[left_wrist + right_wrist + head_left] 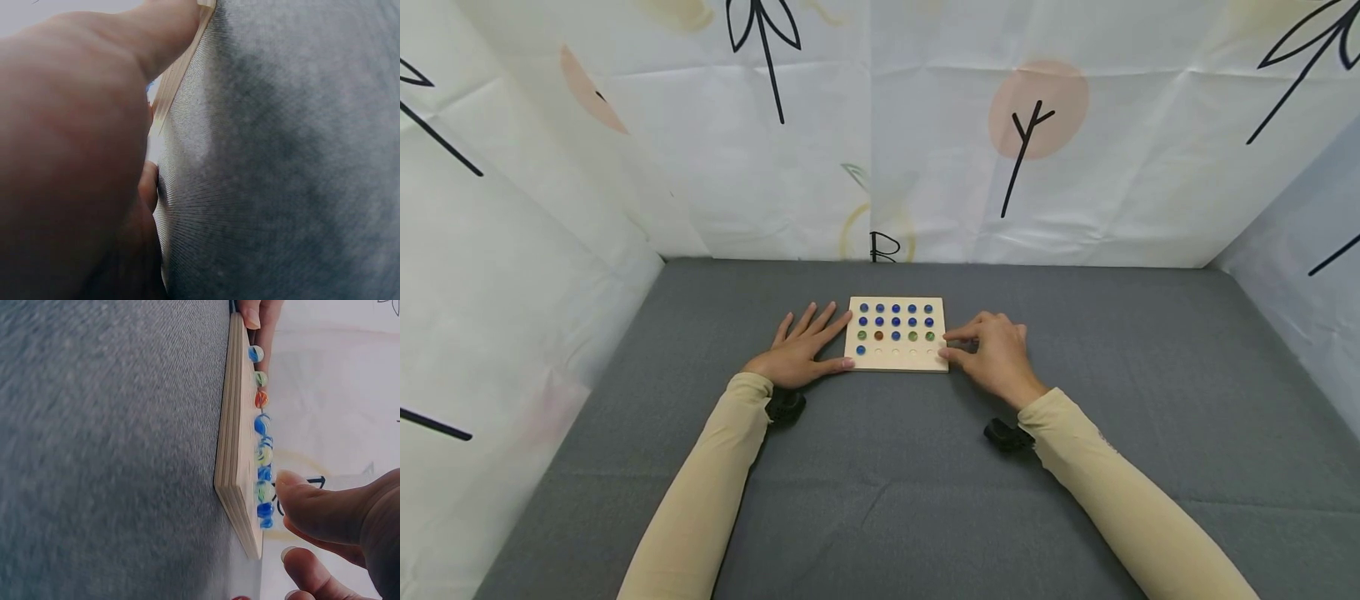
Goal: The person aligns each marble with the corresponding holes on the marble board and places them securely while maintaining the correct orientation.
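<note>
board (895, 362) holding sixteen marbles (896, 322), left fingers (837, 326) touching, right fingers (962, 332) perhaps too

A: Left wrist view, what was hidden?
B: Most of the board (175, 70); the left hand (75, 144) covered all but an edge strip. Hand blurred, cut off at left. A blue speck (150, 86) beside the strip was too small to identify.
A: Right wrist view?
B: Marbles (265, 455) overlapped, some partly hidden. Right hand (340, 515) was cut off at the right edge. Red sliver (240, 598) at the bottom edge; could not tell what.
A: Head view?
B: Left sleeve (692, 492) and right sleeve (1135, 504) ran out at the bottom edge.
</note>
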The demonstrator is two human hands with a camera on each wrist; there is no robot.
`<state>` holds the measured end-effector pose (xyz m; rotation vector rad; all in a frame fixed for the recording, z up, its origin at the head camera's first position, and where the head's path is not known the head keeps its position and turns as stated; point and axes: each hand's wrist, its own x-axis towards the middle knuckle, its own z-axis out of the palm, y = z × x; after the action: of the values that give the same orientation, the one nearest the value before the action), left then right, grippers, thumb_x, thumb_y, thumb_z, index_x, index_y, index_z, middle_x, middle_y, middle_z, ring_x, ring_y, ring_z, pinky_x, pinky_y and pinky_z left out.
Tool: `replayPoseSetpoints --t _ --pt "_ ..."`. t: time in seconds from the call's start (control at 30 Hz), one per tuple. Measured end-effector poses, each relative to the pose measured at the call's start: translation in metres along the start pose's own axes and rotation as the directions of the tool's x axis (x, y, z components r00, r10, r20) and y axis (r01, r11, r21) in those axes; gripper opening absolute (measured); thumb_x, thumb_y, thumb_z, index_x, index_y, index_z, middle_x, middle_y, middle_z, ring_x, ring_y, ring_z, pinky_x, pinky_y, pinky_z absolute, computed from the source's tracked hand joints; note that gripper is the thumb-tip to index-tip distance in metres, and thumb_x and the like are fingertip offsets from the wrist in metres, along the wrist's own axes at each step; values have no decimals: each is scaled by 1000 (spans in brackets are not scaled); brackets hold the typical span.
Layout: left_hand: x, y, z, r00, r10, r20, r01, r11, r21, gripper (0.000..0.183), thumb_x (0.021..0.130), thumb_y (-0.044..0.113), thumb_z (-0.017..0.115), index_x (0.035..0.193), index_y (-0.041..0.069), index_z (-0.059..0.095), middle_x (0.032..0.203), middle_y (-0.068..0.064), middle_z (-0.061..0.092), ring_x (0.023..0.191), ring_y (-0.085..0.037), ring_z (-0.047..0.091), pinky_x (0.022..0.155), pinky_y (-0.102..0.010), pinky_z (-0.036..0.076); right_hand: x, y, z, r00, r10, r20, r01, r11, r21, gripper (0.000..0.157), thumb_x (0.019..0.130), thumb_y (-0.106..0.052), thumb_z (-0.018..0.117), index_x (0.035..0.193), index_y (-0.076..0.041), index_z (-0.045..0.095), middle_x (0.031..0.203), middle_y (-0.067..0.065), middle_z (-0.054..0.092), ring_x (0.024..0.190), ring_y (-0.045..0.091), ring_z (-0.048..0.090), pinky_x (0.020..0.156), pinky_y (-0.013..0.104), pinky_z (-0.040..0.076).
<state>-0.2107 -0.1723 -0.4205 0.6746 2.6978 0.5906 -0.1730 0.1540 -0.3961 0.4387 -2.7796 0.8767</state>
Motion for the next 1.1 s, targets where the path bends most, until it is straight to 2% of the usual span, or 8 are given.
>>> replayPoseSetpoints --t 0.07,0.3,0.5,0.7,1.1 --pt "0 0 0 1000 1 0 -1 1000 -4 89 98 68 50 166 26 10 171 -6 -3 155 -29 -12 121 -52 -16 -1 2 -2 1000 2 -2 -2 1000 -6 24 83 -20 87 103 -8 83 93 10 67 81 27 51 78 52 30" --pt "-4 9 -5 1000 -2 -4 2 1000 -10 86 100 55 57 165 22 13 171 -9 0 155 -33 -10 121 -55 -13 -2 10 -9 1000 6 -11 -6 1000 -31 25 83 -21 87 105 -10 83 91 11 67 84 29 53 79 53 31" --pt "-4 8 -4 1000 10 -10 -10 1000 -15 86 100 57 56 165 21 13 170 -10 1 155 -34 -9 121 -56 -13 -1 21 -13 1000 22 -21 -23 999 -47 26 83 -21 87 105 -9 82 91 9 69 89 33 56 80 56 31" --pt "-4 6 -3 1000 10 0 -10 1000 -19 89 99 65 52 166 24 11 171 -8 -2 155 -33 -11 121 -53 -15 -1 29 -14 999 34 -29 -36 997 -61 25 82 -21 88 102 -8 83 93 11 70 87 33 56 78 56 32" --pt "-5 10 -6 1000 -2 -1 2 1000 -2 85 101 53 58 165 22 12 170 -9 -1 155 -33 -10 121 -55 -14 1 33 -13 997 74 -9 -75 994 -81 21 84 -21 86 101 -9 83 95 12 71 90 33 56 80 57 32"
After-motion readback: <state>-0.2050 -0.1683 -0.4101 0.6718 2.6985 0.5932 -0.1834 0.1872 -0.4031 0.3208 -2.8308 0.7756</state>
